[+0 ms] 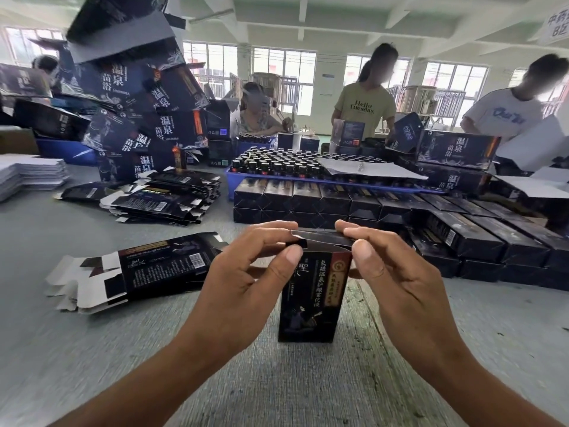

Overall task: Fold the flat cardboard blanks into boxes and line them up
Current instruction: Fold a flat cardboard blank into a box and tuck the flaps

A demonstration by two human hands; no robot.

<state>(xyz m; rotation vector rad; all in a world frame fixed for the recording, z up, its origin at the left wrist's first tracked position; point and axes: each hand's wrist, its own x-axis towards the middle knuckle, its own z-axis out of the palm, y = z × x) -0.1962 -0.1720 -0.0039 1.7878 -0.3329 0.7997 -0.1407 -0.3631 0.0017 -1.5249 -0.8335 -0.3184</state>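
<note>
A black printed box (311, 300) stands upright on the grey table in front of me, its top flaps folded nearly flat. My left hand (246, 272) pinches the left end of the top flap between thumb and fingers. My right hand (391, 272) pinches the right end the same way. A small stack of flat blanks (135, 272) lies to the left of the box. Rows of folded boxes (354, 201) lie lined up behind it and run off to the right.
A second heap of flat blanks (172, 195) lies further back left, below a tall pile of large dark cartons (138, 103). A blue tray (229, 180) full of small bottles stands behind the folded rows. Three people work at the far side.
</note>
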